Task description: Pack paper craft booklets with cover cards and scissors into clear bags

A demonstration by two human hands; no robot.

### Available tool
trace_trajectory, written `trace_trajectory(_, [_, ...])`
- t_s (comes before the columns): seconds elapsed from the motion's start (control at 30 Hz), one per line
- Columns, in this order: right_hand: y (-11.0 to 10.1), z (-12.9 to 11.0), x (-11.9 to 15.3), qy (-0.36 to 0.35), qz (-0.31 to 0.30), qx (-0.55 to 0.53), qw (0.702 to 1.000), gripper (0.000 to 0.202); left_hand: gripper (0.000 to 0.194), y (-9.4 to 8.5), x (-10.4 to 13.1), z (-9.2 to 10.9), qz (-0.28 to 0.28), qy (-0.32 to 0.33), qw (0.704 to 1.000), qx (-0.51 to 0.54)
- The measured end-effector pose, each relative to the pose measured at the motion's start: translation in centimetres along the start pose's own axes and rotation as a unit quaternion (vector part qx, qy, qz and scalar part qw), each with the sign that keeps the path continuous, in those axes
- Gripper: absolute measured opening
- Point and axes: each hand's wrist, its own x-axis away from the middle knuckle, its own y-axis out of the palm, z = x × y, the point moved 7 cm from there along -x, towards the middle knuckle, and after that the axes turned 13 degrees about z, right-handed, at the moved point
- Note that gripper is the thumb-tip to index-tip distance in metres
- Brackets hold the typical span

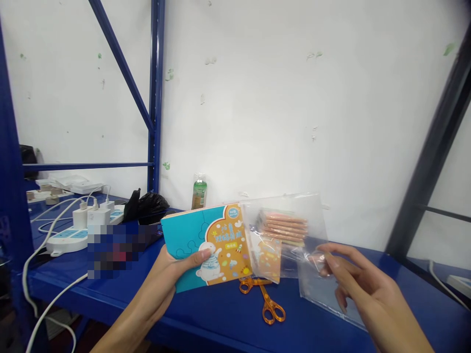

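Note:
In my left hand (189, 264) is a teal and orange paper booklet (230, 255) with a white cartoon animal on its cover, thumb on top and fingers behind. The booklet's right edge meets a clear plastic bag (312, 215); whether it is inside the opening I cannot tell. My right hand (356, 279) pinches the bag's lower right part between thumb and fingers. Through the plastic show a stack of pinkish-orange packets (285, 228) and a smaller orange printed piece (270, 257). Orange-handled scissors (273, 310) lie on the blue table below the booklet and bag.
A green-labelled bottle (199, 192) stands by the wall. At left, a white power strip (68, 240) with plugged-in chargers and cables lies near a black plastic bag (147, 206). Blue metal posts (156, 98) rise from the blue table (221, 318).

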Motion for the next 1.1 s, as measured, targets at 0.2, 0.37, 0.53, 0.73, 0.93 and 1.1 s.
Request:
trace_trajectory(0.2, [0.9,0.1,0.0,-0.004,-0.023,0.000,1.000,0.046,0.072,0.0,0.1,-0.5,-0.010,-0.009,1.000,0.003])
trace_trajectory(0.37, [1.1,0.4,0.1,-0.006,-0.022,0.009,1.000,0.048,0.076,0.0,0.3,-0.4,-0.002,-0.011,1.000,0.007])
trace_trajectory(0.53, [2.5,0.9,0.1,-0.001,-0.072,0.001,0.997,0.050,0.077,0.5,0.3,-0.3,-0.030,0.011,0.999,-0.011])
trace_trajectory(0.73, [3.2,0.4,0.5,-0.073,-0.037,0.086,0.993,0.057,0.046,-0.6,0.0,1.4,-0.001,0.192,0.969,-0.152])
trace_trajectory(0.93, [2.8,-4.9,3.2,-0.359,0.077,0.170,0.914,0.061,0.021,0.5,2.4,3.2,-0.076,0.459,0.839,-0.281])
trace_trajectory(1.1, [6.0,-5.7,5.8,-0.512,-0.052,0.140,0.846,0.040,0.020,0.1,5.1,3.5,0.000,0.528,0.811,-0.252])
